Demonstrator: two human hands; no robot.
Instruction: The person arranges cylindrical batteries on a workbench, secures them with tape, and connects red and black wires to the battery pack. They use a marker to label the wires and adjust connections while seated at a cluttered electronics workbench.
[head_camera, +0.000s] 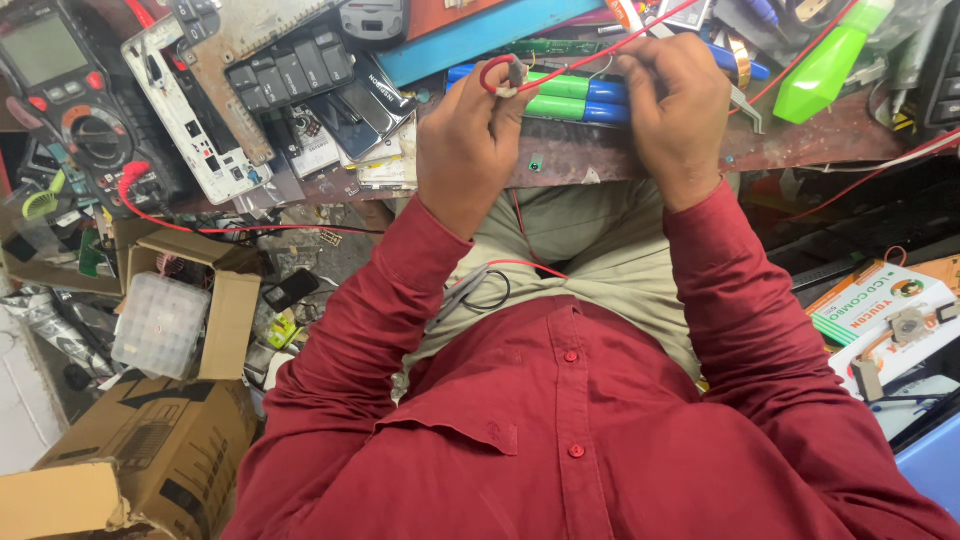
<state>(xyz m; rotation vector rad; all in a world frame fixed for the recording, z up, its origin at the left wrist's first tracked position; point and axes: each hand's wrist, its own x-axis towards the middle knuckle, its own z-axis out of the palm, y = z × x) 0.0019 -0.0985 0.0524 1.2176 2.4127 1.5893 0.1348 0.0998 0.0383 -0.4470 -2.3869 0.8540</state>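
My left hand (470, 140) pinches a small grey part with a looped red wire (490, 72) at the fingertips. My right hand (678, 100) is closed around the same red wire, which runs up and to the right across the bench. Between and just beyond both hands lie green and blue cylindrical battery cells (565, 97) on the worn workbench (800, 140). Both arms wear dark red sleeves, and a thin red and black lead lies on my lap.
A multimeter (70, 90) with red leads sits at the far left beside phone frames and circuit boards (250, 90). A bright green tool (825, 62) lies top right. Cardboard boxes (150, 440) and a plastic parts case (160, 322) stand on the floor left; printed boxes (885, 310) right.
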